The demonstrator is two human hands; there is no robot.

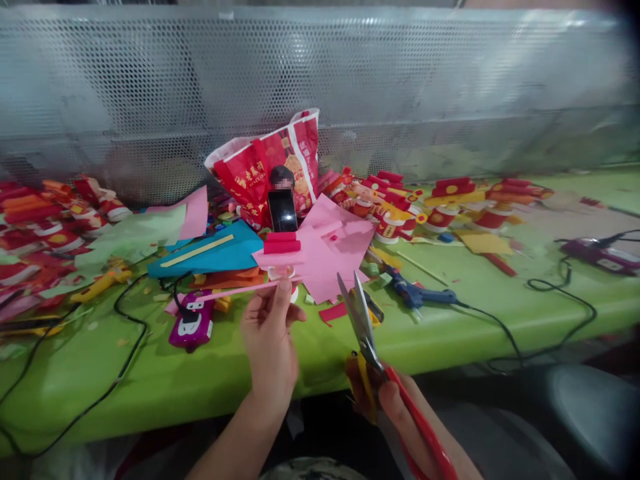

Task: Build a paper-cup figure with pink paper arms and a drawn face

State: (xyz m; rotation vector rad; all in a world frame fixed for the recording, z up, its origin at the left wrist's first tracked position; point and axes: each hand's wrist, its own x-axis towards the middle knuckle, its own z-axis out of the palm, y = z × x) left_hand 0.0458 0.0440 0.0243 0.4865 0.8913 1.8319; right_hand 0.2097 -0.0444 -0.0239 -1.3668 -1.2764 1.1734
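A narrow pink paper strip (237,291) is pinched between the thumb and fingers of my left hand (273,327) and stretches out to the left. My right hand (407,407) grips scissors (364,323) with red handles, their blades parted and pointing up and away. Something yellow (370,393) shows beside that hand; I cannot tell what it is. Pink paper sheets (335,247) lie just beyond both hands. A small figure with red rolls (282,245) on top stands behind my left fingertips, its lower part mostly hidden.
A purple power strip (193,323) lies left on the green table (220,380). To the right are a blue glue gun (420,291) and its black cord. Behind stand a red bag (250,177), a phone-like device (283,212) and several red-and-yellow paper figures (443,217). Perforated metal (400,87) backs the table.
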